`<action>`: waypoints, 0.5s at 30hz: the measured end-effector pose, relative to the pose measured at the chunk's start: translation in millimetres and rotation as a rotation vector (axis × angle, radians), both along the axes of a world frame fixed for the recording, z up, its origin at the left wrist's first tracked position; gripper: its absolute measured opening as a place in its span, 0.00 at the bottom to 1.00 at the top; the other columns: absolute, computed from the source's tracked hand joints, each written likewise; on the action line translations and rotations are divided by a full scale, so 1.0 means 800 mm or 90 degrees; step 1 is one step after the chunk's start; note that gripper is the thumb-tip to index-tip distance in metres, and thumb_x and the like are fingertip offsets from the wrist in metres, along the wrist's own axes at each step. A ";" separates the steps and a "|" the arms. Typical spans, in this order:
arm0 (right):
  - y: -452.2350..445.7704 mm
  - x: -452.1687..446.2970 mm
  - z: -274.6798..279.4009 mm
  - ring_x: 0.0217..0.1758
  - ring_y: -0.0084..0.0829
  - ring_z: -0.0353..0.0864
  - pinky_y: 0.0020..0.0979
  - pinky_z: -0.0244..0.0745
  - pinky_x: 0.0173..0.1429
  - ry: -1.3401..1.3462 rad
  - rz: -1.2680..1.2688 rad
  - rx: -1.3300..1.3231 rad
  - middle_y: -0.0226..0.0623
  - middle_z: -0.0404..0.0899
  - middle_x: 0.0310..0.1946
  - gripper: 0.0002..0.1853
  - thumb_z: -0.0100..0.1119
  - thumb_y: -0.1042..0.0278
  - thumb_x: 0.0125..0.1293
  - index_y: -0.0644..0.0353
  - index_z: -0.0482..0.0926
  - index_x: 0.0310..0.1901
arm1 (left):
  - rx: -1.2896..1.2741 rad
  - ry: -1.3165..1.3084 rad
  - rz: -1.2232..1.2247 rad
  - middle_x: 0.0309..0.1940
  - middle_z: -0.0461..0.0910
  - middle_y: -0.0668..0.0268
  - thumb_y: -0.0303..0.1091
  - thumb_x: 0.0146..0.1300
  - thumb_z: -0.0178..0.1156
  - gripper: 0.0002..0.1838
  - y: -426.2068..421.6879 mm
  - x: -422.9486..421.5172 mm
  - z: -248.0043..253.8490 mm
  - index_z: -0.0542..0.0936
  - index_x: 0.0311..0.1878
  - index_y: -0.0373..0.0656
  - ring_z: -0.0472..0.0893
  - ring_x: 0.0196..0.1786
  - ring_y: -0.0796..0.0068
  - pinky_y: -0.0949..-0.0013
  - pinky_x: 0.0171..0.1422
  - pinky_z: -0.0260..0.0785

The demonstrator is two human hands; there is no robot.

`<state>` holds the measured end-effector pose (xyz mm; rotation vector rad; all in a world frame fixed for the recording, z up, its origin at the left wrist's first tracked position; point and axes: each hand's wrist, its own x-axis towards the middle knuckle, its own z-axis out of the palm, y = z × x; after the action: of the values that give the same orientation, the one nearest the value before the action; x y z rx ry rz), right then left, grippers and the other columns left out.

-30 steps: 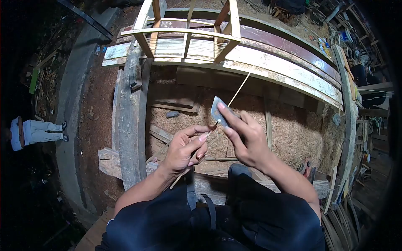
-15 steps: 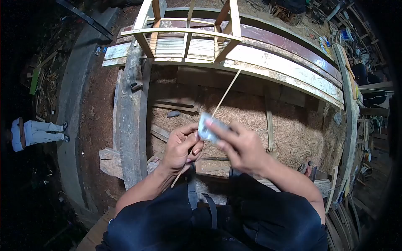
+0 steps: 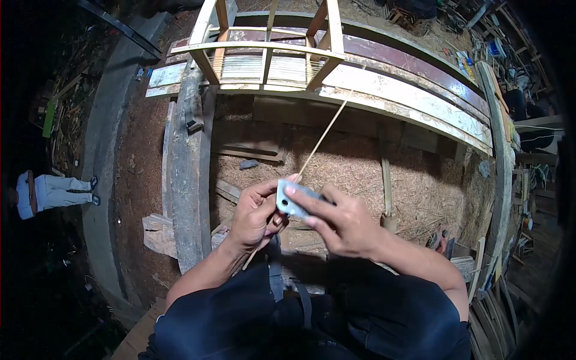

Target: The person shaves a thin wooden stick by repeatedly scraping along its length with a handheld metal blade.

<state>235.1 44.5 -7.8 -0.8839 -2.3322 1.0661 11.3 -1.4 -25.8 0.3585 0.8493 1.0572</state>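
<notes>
In front of my lap, my left hand (image 3: pixel 254 217) is closed around a thin pale wooden stick (image 3: pixel 324 135). The stick slants from below that hand up to the right, towards the bench planks. My right hand (image 3: pixel 343 219) grips a flat grey metal plate (image 3: pixel 285 193) with a round dark hole near one corner. That plate lies against the stick, right beside the left fingers. The right thumb and fingers cover much of it, and the exact contact with the stick is hidden.
A wooden frame (image 3: pixel 264 45) with upright posts stands on the bench planks (image 3: pixel 414 108) ahead. Thick timber beams (image 3: pixel 187 168) run along both sides. Shavings (image 3: pixel 348 174) cover the ground below. At far left, a person (image 3: pixel 57 191) is near a concrete strip (image 3: pixel 108 150).
My right hand and the metal plate have moved slightly down and left along the stick, towards my left hand. The plate is less blurred now. The left hand stays nearly in place.
</notes>
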 end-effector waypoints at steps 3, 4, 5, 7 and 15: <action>0.034 0.006 -0.013 0.23 0.41 0.76 0.42 0.78 0.30 0.055 -0.134 0.013 0.45 0.75 0.31 0.29 0.62 0.62 0.74 0.37 0.74 0.76 | 0.003 -0.007 -0.005 0.20 0.71 0.70 0.31 0.81 0.55 0.19 -0.004 0.002 0.005 0.77 0.70 0.37 0.61 0.16 0.87 0.79 0.21 0.53; 0.028 0.006 -0.010 0.23 0.41 0.76 0.42 0.78 0.30 0.053 -0.132 0.017 0.45 0.75 0.31 0.29 0.62 0.62 0.74 0.37 0.74 0.76 | -0.005 -0.004 -0.005 0.20 0.71 0.70 0.31 0.81 0.55 0.19 -0.002 0.003 0.007 0.77 0.70 0.37 0.61 0.16 0.88 0.79 0.21 0.53; 0.014 0.003 -0.007 0.23 0.40 0.75 0.41 0.76 0.29 0.058 -0.093 0.004 0.45 0.75 0.31 0.29 0.62 0.63 0.74 0.38 0.74 0.76 | -0.001 -0.027 0.002 0.21 0.72 0.70 0.30 0.80 0.55 0.19 -0.005 0.000 -0.001 0.77 0.70 0.37 0.61 0.16 0.88 0.80 0.21 0.53; 0.007 0.001 -0.007 0.22 0.40 0.74 0.41 0.75 0.29 0.066 -0.057 -0.013 0.45 0.75 0.31 0.29 0.61 0.64 0.74 0.39 0.74 0.76 | -0.009 -0.008 -0.003 0.22 0.72 0.70 0.29 0.80 0.55 0.19 -0.003 0.001 0.007 0.77 0.70 0.38 0.61 0.16 0.88 0.80 0.21 0.53; -0.004 0.001 0.007 0.27 0.35 0.72 0.41 0.71 0.35 0.016 0.017 -0.036 0.40 0.70 0.28 0.30 0.60 0.69 0.74 0.49 0.73 0.77 | -0.028 -0.005 -0.005 0.22 0.70 0.70 0.28 0.80 0.54 0.20 -0.001 0.002 0.007 0.77 0.72 0.38 0.59 0.17 0.89 0.81 0.21 0.51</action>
<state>235.9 41.4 -2.2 -0.8567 -2.3102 1.1523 12.8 -2.5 -20.1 0.3203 0.8616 1.0303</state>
